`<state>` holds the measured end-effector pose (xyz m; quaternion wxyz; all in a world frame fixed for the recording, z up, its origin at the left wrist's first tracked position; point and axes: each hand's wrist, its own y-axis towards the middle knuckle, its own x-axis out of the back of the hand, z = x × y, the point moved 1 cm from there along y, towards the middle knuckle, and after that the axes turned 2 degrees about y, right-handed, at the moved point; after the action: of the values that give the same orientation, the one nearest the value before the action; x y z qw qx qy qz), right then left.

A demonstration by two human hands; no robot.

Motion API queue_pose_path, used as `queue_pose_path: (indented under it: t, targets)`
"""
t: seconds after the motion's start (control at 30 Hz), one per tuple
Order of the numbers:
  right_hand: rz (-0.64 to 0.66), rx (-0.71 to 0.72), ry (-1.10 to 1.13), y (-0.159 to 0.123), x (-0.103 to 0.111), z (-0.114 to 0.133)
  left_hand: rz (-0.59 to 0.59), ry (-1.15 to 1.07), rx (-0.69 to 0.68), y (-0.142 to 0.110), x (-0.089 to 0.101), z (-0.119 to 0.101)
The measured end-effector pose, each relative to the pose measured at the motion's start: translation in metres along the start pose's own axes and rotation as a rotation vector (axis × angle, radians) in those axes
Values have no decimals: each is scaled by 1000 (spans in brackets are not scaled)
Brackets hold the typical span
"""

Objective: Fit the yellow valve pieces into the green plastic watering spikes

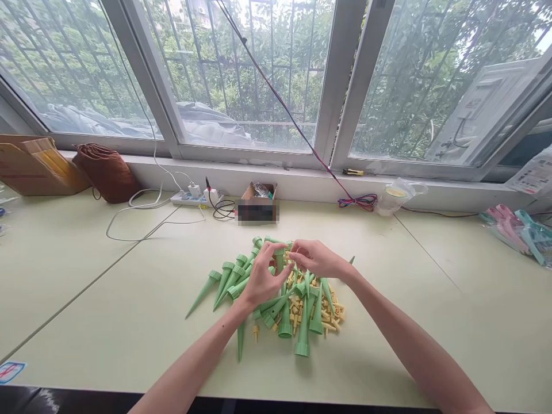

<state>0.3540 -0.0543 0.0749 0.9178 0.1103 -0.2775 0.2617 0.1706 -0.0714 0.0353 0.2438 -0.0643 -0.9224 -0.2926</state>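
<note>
A pile of green plastic spikes [303,328], hollow cones with ribbed caps, lies mixed with small yellow nozzle-like pieces [332,322] on the table. Over the pile's far side, my left hand [264,276] is curled around a green spike [280,260], its capped end up between thumb and forefinger. Close against it, my right hand [317,258] has its fingertips pinched together beside that cap. Whatever the right fingers hold is too small or hidden to make out. Several more spikes [224,282] spread to the left of my left hand.
Along the windowsill stand a cardboard box [43,164], a brown pouch [106,172], a power strip [185,199] with cables, and a small open box [259,192]. A plastic cup [390,198] and pink and teal wrapped items [520,233] sit to the right.
</note>
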Motion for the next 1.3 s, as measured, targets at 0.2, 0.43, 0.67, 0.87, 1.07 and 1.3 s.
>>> queue_pose_path:
  t: [0.2,0.43,0.67,0.87,1.07,1.3]
  targets:
    - [5,29,-14,-1,0,2,-13,-11,6,1,0,2]
    - [3,9,-24,-1,-1,1,-17,-1,4,1,0,3]
    - [-10,8,-3,0,-2,0,-8,39,-16,1,-2,4]
    - [-20,3,-45,0,-2,-1,-8,54,-16,0,-2,5]
    - [-47,23,-57,1,-4,0,-5,59,-4,0,-3,5]
    - [-51,5,-79,1,-4,0,-7,56,15,0,-3,6]
